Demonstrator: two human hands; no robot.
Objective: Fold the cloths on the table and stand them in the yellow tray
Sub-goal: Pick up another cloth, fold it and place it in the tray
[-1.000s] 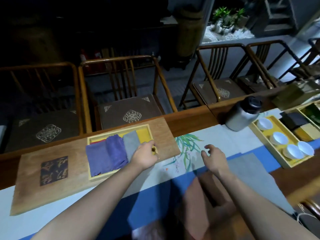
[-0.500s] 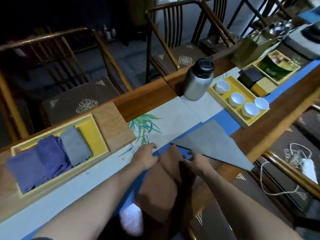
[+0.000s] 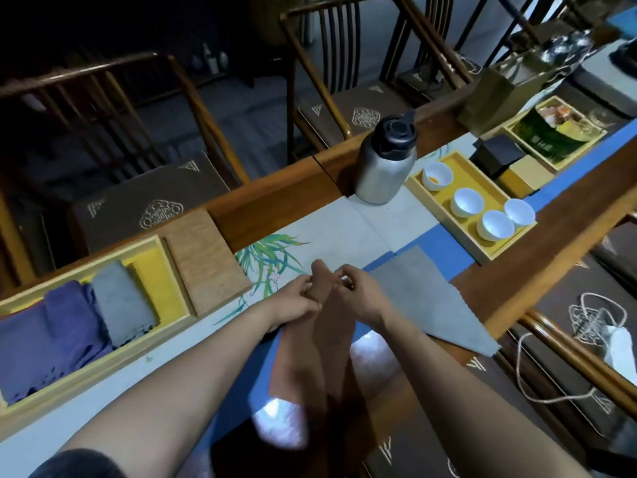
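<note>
A brown cloth hangs between my hands over the near table edge. My left hand and my right hand pinch its top end together, which sticks up at the middle. A grey cloth lies flat on the table just right of my right hand. The yellow tray sits at the left on a wooden board, holding two purple cloths and a grey folded cloth; its right part is bare.
A steel flask with a black lid stands at the far edge. Right of it is a yellow tray with several white cups, then dark and tan boxes. Wooden chairs line the far side.
My left hand left the yellow tray and came to the brown cloth. Both hands have lifted the cloth's far end and brought it together. The view swung right.
</note>
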